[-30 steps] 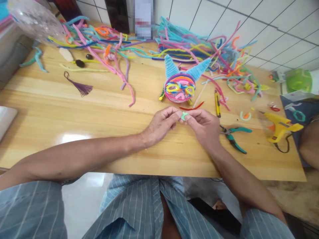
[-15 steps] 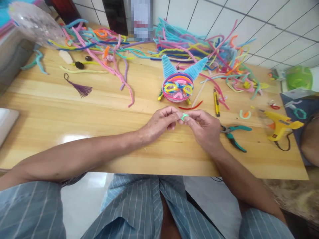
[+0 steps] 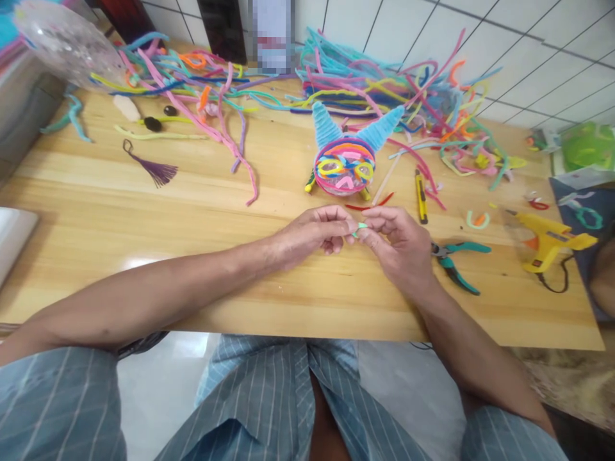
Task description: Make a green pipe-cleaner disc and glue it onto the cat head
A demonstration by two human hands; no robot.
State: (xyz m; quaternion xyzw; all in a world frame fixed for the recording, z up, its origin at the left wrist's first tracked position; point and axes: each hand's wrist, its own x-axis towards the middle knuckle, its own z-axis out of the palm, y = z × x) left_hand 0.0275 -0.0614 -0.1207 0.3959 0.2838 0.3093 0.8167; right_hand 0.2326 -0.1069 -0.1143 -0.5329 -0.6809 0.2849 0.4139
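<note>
Between the fingertips of both hands is a short green piece of pipe cleaner point(image 3: 360, 227), mostly covered by the fingers. My left hand point(image 3: 321, 230) pinches its left end. My right hand point(image 3: 396, 246) is closed on its right side with thumb and forefinger. Just beyond the hands stands a colourful pipe-cleaner animal head point(image 3: 344, 166) with two pointed blue ears, yellow-ringed eyes and a pink nose. A short red pipe cleaner point(image 3: 369, 205) lies between it and my hands.
Right of my hands lie a yellow utility knife point(image 3: 421, 198), teal-handled pliers point(image 3: 456, 262) and a yellow glue gun point(image 3: 548, 237). Pipe cleaners point(image 3: 346, 70) are heaped along the tiled wall. A purple tassel point(image 3: 154, 168) and a clear plastic bag point(image 3: 65, 41) are on the left.
The green piece sits slightly farther right and its visible shape has changed, a pointed bit now showing. Both hands still pinch it. The view has shifted slightly.
</note>
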